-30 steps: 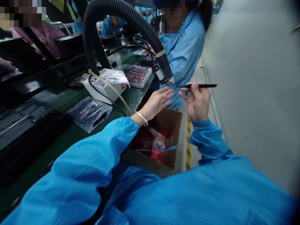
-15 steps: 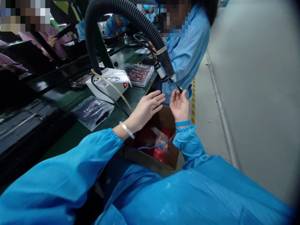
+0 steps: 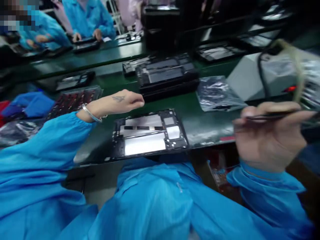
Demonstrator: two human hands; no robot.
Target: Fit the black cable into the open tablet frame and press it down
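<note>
My left hand [image 3: 128, 100] hovers above the far left corner of an open device frame [image 3: 145, 143]. Its fingers are curled in, with the thumb near the index finger and nothing showing between them. The frame lies flat at the table's front edge, black-rimmed with silvery panels and a dark strip [image 3: 142, 128] across it. Off to the right, my right hand [image 3: 267, 143] is raised palm up, smeared by motion. Between thumb and fingers it pinches a thin dark tool [image 3: 260, 117], too blurred to name surely.
Stacked black device housings [image 3: 167, 75] stand behind the frame. Right of them lie a clear plastic bag [image 3: 217, 93] and a white box [image 3: 250, 75] with a hose and cable. A tray of small parts [image 3: 77, 100] is at left. Co-workers in blue [image 3: 87, 20] sit across.
The view has swung left from the aisle side to the table front. My left hand has gone from spread to curled, over the frame. My right hand still holds the dark tool.
</note>
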